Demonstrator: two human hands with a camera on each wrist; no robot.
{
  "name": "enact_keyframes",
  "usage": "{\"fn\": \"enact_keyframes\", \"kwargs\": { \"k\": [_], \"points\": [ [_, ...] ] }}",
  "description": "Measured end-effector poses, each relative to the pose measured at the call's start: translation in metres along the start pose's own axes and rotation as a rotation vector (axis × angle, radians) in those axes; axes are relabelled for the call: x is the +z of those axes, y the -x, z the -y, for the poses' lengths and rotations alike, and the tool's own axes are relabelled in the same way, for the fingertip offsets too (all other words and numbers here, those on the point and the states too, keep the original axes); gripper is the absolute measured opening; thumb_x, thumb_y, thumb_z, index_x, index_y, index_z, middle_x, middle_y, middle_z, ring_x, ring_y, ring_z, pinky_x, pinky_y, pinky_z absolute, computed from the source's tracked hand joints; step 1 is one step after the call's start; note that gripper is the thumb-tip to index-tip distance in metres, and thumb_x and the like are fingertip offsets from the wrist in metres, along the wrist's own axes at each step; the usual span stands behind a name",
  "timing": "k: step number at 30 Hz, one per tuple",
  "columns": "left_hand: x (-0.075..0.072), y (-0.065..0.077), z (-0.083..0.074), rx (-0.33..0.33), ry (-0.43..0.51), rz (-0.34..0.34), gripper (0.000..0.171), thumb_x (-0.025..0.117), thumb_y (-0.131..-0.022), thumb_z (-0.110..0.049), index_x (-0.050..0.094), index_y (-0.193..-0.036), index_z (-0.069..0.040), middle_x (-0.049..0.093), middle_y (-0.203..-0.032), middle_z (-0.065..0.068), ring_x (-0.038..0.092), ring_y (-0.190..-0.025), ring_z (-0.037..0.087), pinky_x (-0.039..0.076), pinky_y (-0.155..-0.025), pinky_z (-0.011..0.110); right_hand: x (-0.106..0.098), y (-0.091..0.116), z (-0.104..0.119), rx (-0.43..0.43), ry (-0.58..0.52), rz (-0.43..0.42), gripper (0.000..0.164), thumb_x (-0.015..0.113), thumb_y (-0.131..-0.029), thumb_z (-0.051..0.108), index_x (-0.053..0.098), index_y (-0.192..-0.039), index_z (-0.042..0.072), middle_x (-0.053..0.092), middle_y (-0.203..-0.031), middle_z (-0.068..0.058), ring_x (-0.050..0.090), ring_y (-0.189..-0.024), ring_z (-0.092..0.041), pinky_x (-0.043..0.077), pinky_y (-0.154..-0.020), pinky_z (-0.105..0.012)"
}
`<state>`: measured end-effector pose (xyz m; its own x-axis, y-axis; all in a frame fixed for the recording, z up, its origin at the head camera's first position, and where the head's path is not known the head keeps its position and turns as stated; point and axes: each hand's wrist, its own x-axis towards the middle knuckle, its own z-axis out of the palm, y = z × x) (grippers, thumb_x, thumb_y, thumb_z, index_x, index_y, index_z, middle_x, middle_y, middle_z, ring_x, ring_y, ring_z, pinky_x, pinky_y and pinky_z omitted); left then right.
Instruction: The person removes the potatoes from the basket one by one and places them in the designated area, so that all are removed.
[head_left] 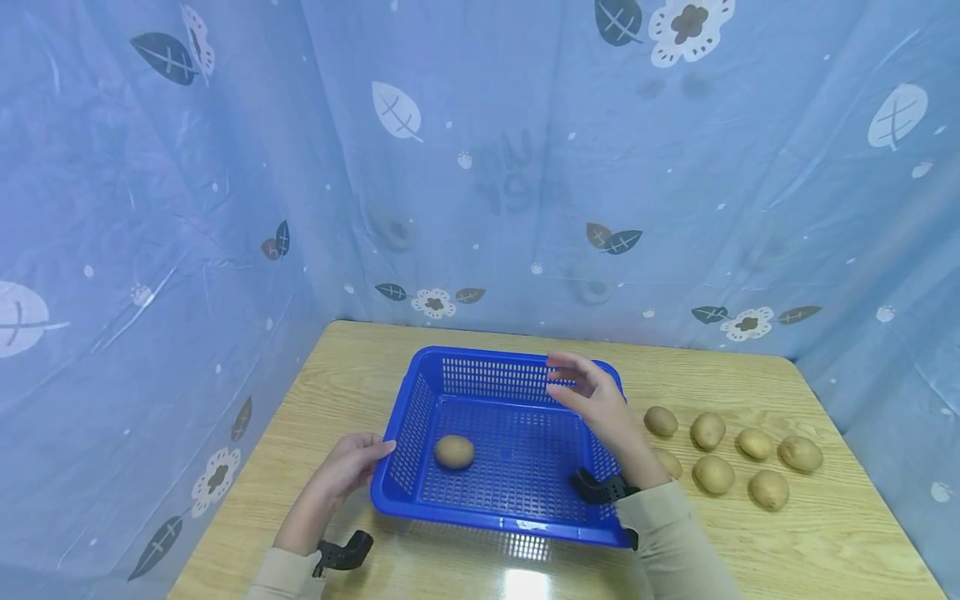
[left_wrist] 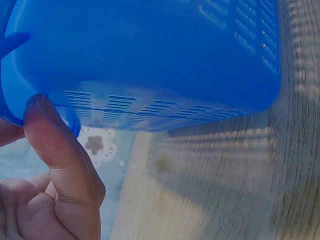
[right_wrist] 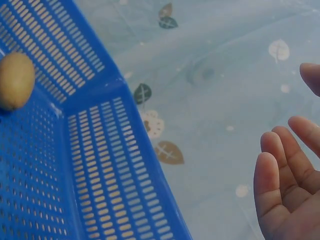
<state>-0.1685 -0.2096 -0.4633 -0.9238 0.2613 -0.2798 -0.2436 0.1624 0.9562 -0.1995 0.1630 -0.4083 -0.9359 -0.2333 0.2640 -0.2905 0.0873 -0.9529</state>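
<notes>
A blue plastic basket (head_left: pixel 510 522) with slotted walls stands on the table, one potato (head_left: pixel 454 452) lying on its floor toward the left. My left hand (head_left: pixel 351 467) pinches the basket's left rim; in the left wrist view its thumb (left_wrist: pixel 60 145) bends at the rim. Over the basket's right part hovers my right hand (head_left: pixel 596 404), fingers spread and slightly bent, with nothing in them. The right wrist view has that hand (right_wrist: pixel 290 185) apart from the basket wall (right_wrist: pixel 112 170), while the potato (right_wrist: pixel 16 81) shows at the left edge.
Several potatoes (head_left: pixel 714 474) lie loosely in two rows on the wooden table (head_left: pixel 840 533) right of the basket; the right forearm partly covers one (head_left: pixel 667 463). A blue patterned curtain (head_left: pixel 495 167) hangs behind the table and along both sides.
</notes>
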Motion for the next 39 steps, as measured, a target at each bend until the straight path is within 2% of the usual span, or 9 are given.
{"fn": "enact_keyframes", "kwargs": {
  "k": [4, 10, 21, 27, 32, 39],
  "points": [
    [0.001, 0.000, 0.001, -0.007, 0.008, -0.005, 0.031, 0.052, -0.096, -0.019, 0.055, -0.101, 0.012, 0.070, -0.082, 0.006, 0.065, -0.071, 0.012, 0.050, -0.062, 0.023, 0.005, -0.006, 0.000, 0.006, -0.008, 0.024, 0.050, 0.063, -0.091, 0.011, 0.045, -0.136, 0.000, 0.047, -0.137, -0.023, 0.047, -0.121, -0.037, 0.049, -0.088, -0.021],
    [0.001, 0.000, 0.001, -0.012, 0.012, -0.014, 0.033, 0.052, -0.096, -0.019, 0.054, -0.104, 0.013, 0.070, -0.083, 0.006, 0.065, -0.071, 0.012, 0.050, -0.062, 0.023, 0.014, -0.018, 0.000, 0.005, 0.006, 0.074, 0.050, 0.062, -0.091, 0.013, 0.045, -0.136, 0.002, 0.048, -0.137, -0.022, 0.047, -0.122, -0.038, 0.048, -0.090, -0.023],
    [0.002, -0.001, 0.000, -0.020, -0.003, -0.023, 0.035, 0.052, -0.096, -0.019, 0.054, -0.107, 0.014, 0.070, -0.084, 0.007, 0.065, -0.071, 0.011, 0.050, -0.062, 0.023, 0.033, -0.038, -0.012, 0.072, -0.052, 0.197, 0.051, 0.062, -0.091, 0.013, 0.044, -0.137, 0.004, 0.045, -0.137, -0.025, 0.044, -0.124, -0.044, 0.046, -0.095, -0.041],
    [0.002, 0.000, -0.001, -0.019, -0.004, -0.025, 0.035, 0.052, -0.096, -0.019, 0.053, -0.107, 0.014, 0.070, -0.085, 0.007, 0.065, -0.070, 0.011, 0.049, -0.061, 0.022, 0.041, -0.043, -0.025, 0.093, -0.091, 0.224, 0.050, 0.061, -0.091, 0.014, 0.044, -0.138, 0.006, 0.045, -0.138, -0.026, 0.044, -0.125, -0.044, 0.045, -0.098, -0.043],
    [0.002, 0.000, -0.002, -0.022, -0.004, -0.027, 0.035, 0.051, -0.096, -0.019, 0.053, -0.108, 0.014, 0.070, -0.085, 0.008, 0.066, -0.072, 0.012, 0.051, -0.063, 0.023, 0.049, -0.049, -0.038, 0.142, -0.112, 0.278, 0.050, 0.059, -0.092, 0.010, 0.043, -0.138, 0.002, 0.042, -0.140, -0.027, 0.041, -0.127, -0.046, 0.045, -0.099, -0.041],
    [0.002, 0.000, -0.002, -0.036, -0.012, -0.039, 0.034, 0.051, -0.097, -0.020, 0.054, -0.107, 0.013, 0.070, -0.083, 0.005, 0.065, -0.072, 0.012, 0.051, -0.064, 0.024, 0.063, -0.051, -0.054, 0.179, -0.067, 0.353, 0.055, 0.062, -0.091, 0.012, 0.040, -0.139, -0.002, 0.042, -0.139, -0.029, 0.045, -0.124, -0.042, 0.047, -0.096, -0.038]
  ]
}}
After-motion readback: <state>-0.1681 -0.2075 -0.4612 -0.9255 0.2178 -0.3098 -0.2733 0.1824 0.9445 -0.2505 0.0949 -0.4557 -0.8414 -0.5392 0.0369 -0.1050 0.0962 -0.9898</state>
